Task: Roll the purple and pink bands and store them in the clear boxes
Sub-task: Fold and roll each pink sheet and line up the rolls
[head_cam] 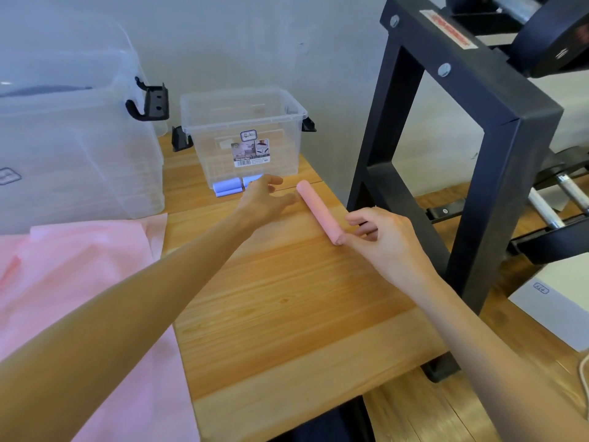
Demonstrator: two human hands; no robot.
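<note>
From the head camera, a rolled pink band (318,212) lies on the wooden table (287,298), running diagonally from its far end near the small clear box (245,135) to its near end by the right hand (379,237). The right hand pinches that near end, thumb under and fingers curled over the roll. The left hand (264,199) reaches across with fingers stretched and relaxed, its fingertips touching the far part of the roll and holding nothing. So the band sits between the two hands, just in front of the small box.

Inside that box, rolled purple bands (228,186) rest on the bottom against the front wall, just beyond the left hand. A larger clear box (73,138) stands at the left, and a flat pink sheet (79,275) lies spread under the left forearm. A black metal frame (462,138) stands at the table's right edge.
</note>
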